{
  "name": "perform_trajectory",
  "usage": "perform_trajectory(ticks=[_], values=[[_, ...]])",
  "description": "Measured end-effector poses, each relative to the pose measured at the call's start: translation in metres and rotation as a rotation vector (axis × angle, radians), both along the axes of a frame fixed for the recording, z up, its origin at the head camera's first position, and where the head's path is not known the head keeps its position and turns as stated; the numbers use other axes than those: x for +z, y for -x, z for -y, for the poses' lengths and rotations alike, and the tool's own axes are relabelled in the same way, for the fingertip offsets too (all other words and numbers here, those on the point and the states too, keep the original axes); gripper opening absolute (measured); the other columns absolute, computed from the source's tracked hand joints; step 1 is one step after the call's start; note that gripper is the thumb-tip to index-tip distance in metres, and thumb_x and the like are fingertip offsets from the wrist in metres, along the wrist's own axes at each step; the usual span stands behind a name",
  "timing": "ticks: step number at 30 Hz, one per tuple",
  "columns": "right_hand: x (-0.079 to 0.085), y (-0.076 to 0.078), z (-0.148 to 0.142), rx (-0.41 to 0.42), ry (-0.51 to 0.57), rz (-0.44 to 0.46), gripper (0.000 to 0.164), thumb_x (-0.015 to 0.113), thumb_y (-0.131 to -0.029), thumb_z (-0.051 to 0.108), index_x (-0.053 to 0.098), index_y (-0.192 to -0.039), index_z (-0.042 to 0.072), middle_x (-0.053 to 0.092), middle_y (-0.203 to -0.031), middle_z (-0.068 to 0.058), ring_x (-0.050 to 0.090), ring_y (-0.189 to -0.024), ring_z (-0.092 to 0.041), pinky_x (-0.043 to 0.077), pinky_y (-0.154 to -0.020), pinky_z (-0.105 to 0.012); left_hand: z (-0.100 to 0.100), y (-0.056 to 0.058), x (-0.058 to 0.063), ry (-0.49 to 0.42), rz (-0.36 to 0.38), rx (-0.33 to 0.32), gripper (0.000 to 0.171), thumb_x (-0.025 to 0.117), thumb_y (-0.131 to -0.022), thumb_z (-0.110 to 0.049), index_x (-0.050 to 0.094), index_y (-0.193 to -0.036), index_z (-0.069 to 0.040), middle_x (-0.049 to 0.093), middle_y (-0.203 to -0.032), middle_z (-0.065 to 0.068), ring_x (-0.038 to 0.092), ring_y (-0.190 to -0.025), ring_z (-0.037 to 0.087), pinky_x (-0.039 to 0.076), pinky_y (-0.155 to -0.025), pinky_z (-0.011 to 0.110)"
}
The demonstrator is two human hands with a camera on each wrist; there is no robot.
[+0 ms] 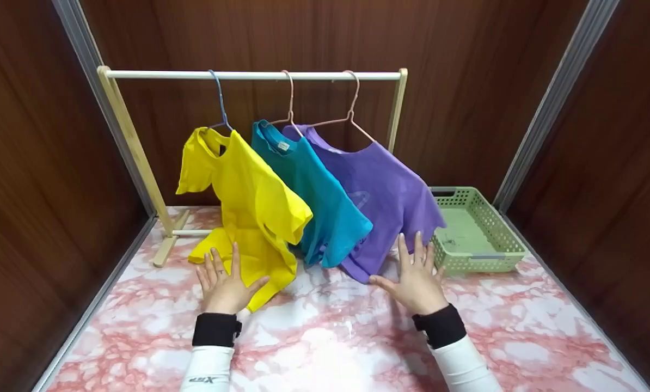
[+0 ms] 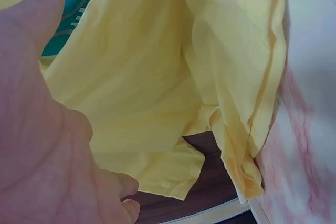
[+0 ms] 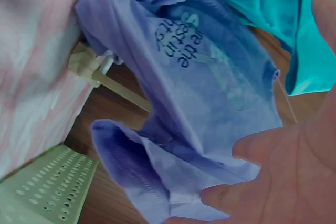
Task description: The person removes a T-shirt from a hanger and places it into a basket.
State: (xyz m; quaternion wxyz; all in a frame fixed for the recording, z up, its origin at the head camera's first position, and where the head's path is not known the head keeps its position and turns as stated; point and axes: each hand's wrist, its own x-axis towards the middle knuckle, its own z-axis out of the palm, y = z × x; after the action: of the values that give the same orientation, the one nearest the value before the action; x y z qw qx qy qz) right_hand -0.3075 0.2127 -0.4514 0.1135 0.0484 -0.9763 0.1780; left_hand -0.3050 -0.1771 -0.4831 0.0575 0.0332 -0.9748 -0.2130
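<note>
Three T-shirts hang on thin hangers from a low rack: a yellow T-shirt (image 1: pixel 243 185) at left, a teal T-shirt (image 1: pixel 325 201) in the middle, a purple T-shirt (image 1: pixel 385 185) at right. My left hand (image 1: pixel 224 286) is spread with straight fingers in front of the yellow shirt's lower part; whether it touches the cloth I cannot tell. Fingers spread, my right hand (image 1: pixel 417 280) is by the purple shirt's lower right edge. Neither hand holds anything. Printed lettering (image 3: pixel 181 45) shows on the purple shirt in the right wrist view.
The clothes rack (image 1: pixel 161 74) has a white rail and wooden legs. A green perforated basket (image 1: pixel 477 261) stands to its right on the pink-and-white marbled tabletop (image 1: pixel 325 337). Dark brown wood-look panels (image 1: pixel 466 81) enclose the back and both sides.
</note>
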Motion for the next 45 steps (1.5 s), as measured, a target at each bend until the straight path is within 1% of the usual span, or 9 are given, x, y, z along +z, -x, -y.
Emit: perform_trajectory(ticks=[4, 11, 20, 25, 29, 34, 38, 42, 45], values=[[0.009, -0.001, 0.006, 0.013, 0.018, -0.004, 0.122, 0.065, -0.081, 0.08, 0.006, -0.166, 0.016, -0.009, -0.171, -0.022, 0.002, -0.154, -0.059, 0.008, -0.109, -0.087, 0.002, 0.003, 0.003, -0.015, -0.013, 0.011, 0.11, 0.053, -0.093, -0.074, -0.006, -0.165, -0.015, -0.017, -0.163, 0.038, -0.019, -0.154, 0.053, -0.01, -0.122, 0.071], [0.029, -0.001, 0.025, 0.071, 0.052, -0.038, 0.119, 0.071, -0.083, 0.072, 0.007, -0.166, 0.017, -0.005, -0.172, -0.022, 0.001, -0.157, -0.054, 0.01, -0.113, -0.084, 0.005, 0.014, 0.012, -0.061, 0.053, 0.017, 0.109, 0.043, -0.095, -0.078, -0.015, -0.163, -0.015, -0.024, -0.162, 0.037, -0.023, -0.154, 0.052, -0.016, -0.121, 0.07], [0.076, 0.011, 0.061, 0.158, 0.045, -0.111, 0.117, 0.066, -0.082, 0.077, 0.008, -0.167, 0.021, -0.002, -0.174, -0.015, 0.004, -0.159, -0.046, 0.013, -0.118, -0.079, 0.005, 0.046, 0.034, -0.242, 0.122, -0.01, 0.098, 0.032, -0.102, -0.071, -0.023, -0.161, -0.014, -0.021, -0.163, 0.038, -0.024, -0.154, 0.05, -0.014, -0.122, 0.069], [0.1, 0.023, 0.089, 0.268, 0.057, -0.141, 0.108, 0.062, -0.088, 0.074, 0.007, -0.167, 0.024, -0.002, -0.175, -0.009, 0.003, -0.162, -0.037, 0.01, -0.122, -0.074, 0.002, 0.067, 0.047, -0.42, 0.09, -0.004, 0.086, 0.025, -0.108, -0.06, -0.022, -0.161, -0.01, -0.012, -0.165, 0.038, -0.015, -0.156, 0.05, -0.009, -0.125, 0.066], [0.115, 0.031, 0.114, 0.389, 0.074, -0.198, 0.097, 0.057, -0.096, 0.067, 0.013, -0.166, 0.018, 0.006, -0.175, -0.007, 0.003, -0.163, -0.031, 0.007, -0.125, -0.069, -0.001, 0.084, 0.059, -0.553, 0.032, 0.028, 0.08, 0.02, -0.11, -0.052, -0.016, -0.161, -0.002, -0.005, -0.166, 0.037, -0.007, -0.157, 0.05, -0.003, -0.128, 0.061], [0.126, 0.047, 0.144, 0.537, 0.2, -0.271, 0.072, 0.053, -0.107, 0.044, 0.026, -0.162, 0.007, 0.025, -0.171, -0.011, 0.022, -0.16, -0.029, 0.018, -0.129, -0.055, -0.003, 0.101, 0.079, -0.767, -0.017, 0.047, 0.076, 0.011, -0.111, -0.051, -0.009, -0.161, 0.003, -0.007, -0.17, 0.027, -0.005, -0.159, 0.042, -0.001, -0.132, 0.048], [0.132, 0.061, 0.165, 0.562, 0.327, -0.196, 0.062, 0.048, -0.11, 0.035, 0.028, -0.162, 0.007, 0.034, -0.167, -0.012, 0.036, -0.154, -0.027, 0.029, -0.127, -0.042, -0.008, 0.107, 0.094, -0.978, -0.075, 0.051, 0.073, 0.009, -0.111, -0.052, 0.004, -0.163, -0.002, 0.0, -0.173, 0.016, 0.0, -0.162, 0.031, 0.001, -0.132, 0.041], [0.136, 0.072, 0.181, 0.541, 0.407, -0.085, 0.057, 0.043, -0.112, 0.032, 0.03, -0.161, 0.006, 0.043, -0.162, -0.012, 0.046, -0.148, -0.027, 0.037, -0.123, -0.04, -0.017, 0.109, 0.108, -1.23, -0.114, 0.076, 0.079, 0.016, -0.108, -0.061, 0.024, -0.161, -0.002, 0.026, -0.17, 0.013, 0.027, -0.157, 0.026, 0.018, -0.131, 0.037], [0.137, 0.079, 0.19, 0.529, 0.431, -0.045, 0.051, 0.041, -0.112, 0.03, 0.038, -0.157, 0.005, 0.052, -0.155, -0.013, 0.056, -0.139, -0.027, 0.044, -0.118, -0.039, -0.023, 0.112, 0.117, -1.489, -0.089, -0.006, 0.085, 0.014, -0.105, -0.067, 0.019, -0.164, -0.006, 0.024, -0.171, 0.01, 0.027, -0.156, 0.023, 0.021, -0.13, 0.035]])
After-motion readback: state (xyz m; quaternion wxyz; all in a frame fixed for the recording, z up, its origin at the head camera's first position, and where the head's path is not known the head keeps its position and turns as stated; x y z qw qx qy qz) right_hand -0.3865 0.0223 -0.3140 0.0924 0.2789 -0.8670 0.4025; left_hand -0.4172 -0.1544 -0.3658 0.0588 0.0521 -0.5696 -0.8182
